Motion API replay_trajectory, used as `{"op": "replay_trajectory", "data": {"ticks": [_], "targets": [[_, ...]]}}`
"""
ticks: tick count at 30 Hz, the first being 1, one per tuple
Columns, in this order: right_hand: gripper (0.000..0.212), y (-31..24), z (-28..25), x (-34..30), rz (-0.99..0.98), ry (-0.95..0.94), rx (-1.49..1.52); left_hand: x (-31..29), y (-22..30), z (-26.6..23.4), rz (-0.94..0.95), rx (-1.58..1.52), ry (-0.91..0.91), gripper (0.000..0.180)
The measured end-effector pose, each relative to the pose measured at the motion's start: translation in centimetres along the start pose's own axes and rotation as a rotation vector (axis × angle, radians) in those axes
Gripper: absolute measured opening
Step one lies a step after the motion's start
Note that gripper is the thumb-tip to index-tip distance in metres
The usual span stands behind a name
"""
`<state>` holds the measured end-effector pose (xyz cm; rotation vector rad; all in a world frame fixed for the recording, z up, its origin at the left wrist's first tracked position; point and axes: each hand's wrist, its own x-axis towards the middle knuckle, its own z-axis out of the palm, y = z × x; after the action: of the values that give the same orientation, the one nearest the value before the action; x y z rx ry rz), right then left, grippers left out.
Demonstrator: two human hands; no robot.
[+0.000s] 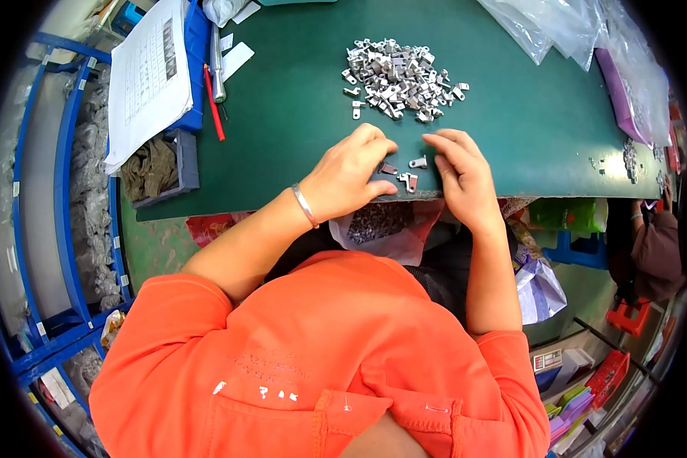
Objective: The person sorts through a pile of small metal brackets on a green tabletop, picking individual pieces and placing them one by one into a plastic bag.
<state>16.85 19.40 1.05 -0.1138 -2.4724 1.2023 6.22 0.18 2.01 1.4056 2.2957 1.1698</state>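
At the near edge of the green table [282,114], my left hand [347,174] rests with its thumb and curved fingers apart. A small dark-sided metal piece [389,169] lies just beside those fingertips. Facing it, my right hand [464,174] has loosely bent, parted fingers and nothing visible in its grasp. Between the two hands lie a small silver bracket [418,162] and another metal bracket [409,182] closer to the edge. Farther back sits a large heap of similar metal brackets [401,76].
Below the table edge, a bag [414,243] holds many small metal parts. To the left are a red pen [214,103], printed sheets [149,84] and a grey bin [188,160] with cloth. Clear plastic bags [549,27] and a purple container [617,95] stand right. Another person [655,252] is far right.
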Motion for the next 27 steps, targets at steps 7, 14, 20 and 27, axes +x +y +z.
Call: {"op": "replay_trajectory", "data": {"ticks": [7,14,20,27], "targets": [[0.028,-1.5,-0.3,-2.8,-0.189,-0.373,0.084,-2.5,0.2,-0.2,0.042,-0.218,-0.206,0.027],[0.039,-1.1,3.3,4.3,-0.421,0.025,-0.214,3.7,-4.6,-0.9,-0.059,0.367,0.377,0.037],[0.043,-0.4,4.7,2.9,-0.352,-0.099,-0.181,1.7,-3.9,0.6,0.031,0.211,0.251,0.033],[0.037,0.3,-0.3,-1.8,-0.109,0.09,-0.012,-1.9,-1.2,-0.1,-0.064,-0.087,0.222,0.028]]}}
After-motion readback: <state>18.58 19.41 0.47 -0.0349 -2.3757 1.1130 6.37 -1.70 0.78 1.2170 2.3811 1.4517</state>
